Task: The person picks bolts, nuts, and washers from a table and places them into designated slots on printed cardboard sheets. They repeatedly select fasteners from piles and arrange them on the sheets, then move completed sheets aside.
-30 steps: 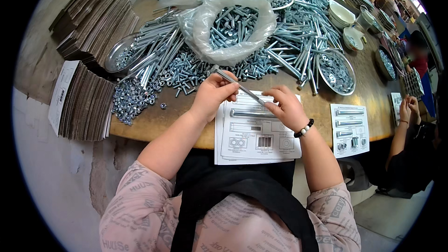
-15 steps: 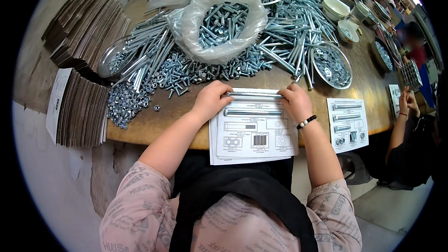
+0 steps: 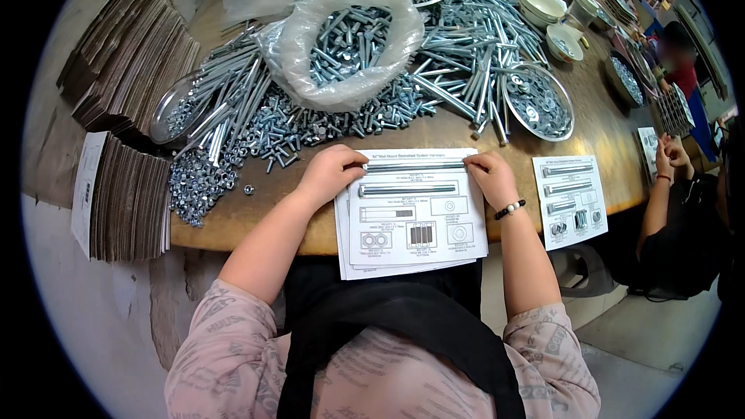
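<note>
A long silver bolt [image 3: 419, 166] lies across the top row of a printed sheet [image 3: 372, 256], its length spanning the gap between my hands. My left hand [image 3: 334, 174] pinches its left end, and the fingers of my right hand [image 3: 493, 177] close on its right end. Just below, a second long bolt [image 3: 407, 188] rests on the sheet over another row. Line drawings of a bolt, washers and nuts fill the lower rows. More sheets peek out beneath this one, and the stack overhangs the table's front edge.
Ahead stands a clear plastic bag [image 3: 295, 70] of bolts amid heaped long bolts [image 3: 473, 54]. Loose nuts [image 3: 206, 182] lie at left, near stacked cardboard [image 3: 128, 202]. A washer dish [image 3: 539, 105] sits right. Another sheet with hardware [image 3: 570, 225] lies near a co-worker's hands [image 3: 673, 157].
The upper bolt has come down slightly toward me on the sheet, uncovering the printed heading above it. Both hands stay at its ends. The whole view has shifted a little.
</note>
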`<action>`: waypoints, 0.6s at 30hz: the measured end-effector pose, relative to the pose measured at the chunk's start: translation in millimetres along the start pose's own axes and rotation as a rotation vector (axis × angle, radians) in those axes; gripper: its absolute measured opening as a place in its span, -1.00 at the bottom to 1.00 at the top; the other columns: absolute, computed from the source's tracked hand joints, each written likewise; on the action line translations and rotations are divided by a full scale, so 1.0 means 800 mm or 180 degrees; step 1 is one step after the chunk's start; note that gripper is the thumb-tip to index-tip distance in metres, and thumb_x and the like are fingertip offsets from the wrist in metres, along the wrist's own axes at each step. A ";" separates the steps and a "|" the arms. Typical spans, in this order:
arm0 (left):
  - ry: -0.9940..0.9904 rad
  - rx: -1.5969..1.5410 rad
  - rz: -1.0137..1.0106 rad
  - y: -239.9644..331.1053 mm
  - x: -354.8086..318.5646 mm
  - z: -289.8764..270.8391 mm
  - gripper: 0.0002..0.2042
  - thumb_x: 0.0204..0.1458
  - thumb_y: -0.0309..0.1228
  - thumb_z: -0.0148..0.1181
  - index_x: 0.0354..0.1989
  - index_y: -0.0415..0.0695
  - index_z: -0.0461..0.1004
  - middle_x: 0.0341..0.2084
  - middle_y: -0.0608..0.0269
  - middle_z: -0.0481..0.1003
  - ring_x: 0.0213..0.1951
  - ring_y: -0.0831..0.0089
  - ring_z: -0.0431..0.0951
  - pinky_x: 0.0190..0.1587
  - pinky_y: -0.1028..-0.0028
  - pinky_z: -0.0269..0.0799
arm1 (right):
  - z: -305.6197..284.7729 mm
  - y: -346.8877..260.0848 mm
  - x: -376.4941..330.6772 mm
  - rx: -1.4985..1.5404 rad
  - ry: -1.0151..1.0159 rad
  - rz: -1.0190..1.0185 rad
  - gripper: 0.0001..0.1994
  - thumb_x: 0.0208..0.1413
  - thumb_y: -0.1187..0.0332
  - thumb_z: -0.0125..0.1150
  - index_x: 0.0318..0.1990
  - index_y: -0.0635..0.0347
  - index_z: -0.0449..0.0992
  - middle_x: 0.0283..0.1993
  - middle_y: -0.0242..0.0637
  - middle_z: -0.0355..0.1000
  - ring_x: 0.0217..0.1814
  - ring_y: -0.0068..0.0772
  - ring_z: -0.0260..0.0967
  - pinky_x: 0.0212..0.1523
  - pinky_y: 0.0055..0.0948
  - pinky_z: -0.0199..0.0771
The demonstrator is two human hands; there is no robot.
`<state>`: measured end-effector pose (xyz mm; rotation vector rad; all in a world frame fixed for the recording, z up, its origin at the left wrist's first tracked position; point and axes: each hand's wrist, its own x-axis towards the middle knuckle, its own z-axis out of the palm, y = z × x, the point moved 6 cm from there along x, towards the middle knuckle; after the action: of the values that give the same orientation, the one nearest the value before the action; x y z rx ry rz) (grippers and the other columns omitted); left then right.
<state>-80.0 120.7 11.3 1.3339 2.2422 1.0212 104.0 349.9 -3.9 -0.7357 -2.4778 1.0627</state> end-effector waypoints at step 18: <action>0.0995 0.3046 0.1035 0.039 0.178 -0.128 -0.75 -0.12 -0.47 0.04 -0.22 0.02 0.47 -0.40 0.22 0.42 -0.30 0.26 0.46 -0.27 0.32 0.38 | -0.001 0.042 -0.034 0.1839 0.0679 0.1111 -0.83 0.10 0.43 0.01 -0.19 0.30 0.44 -0.48 -0.45 0.35 -0.53 -0.71 0.20 -0.52 -0.71 0.22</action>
<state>-194.5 210.8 114.0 2.0611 2.9822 0.1730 137.0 354.2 -31.5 -1.0354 -1.7608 1.6253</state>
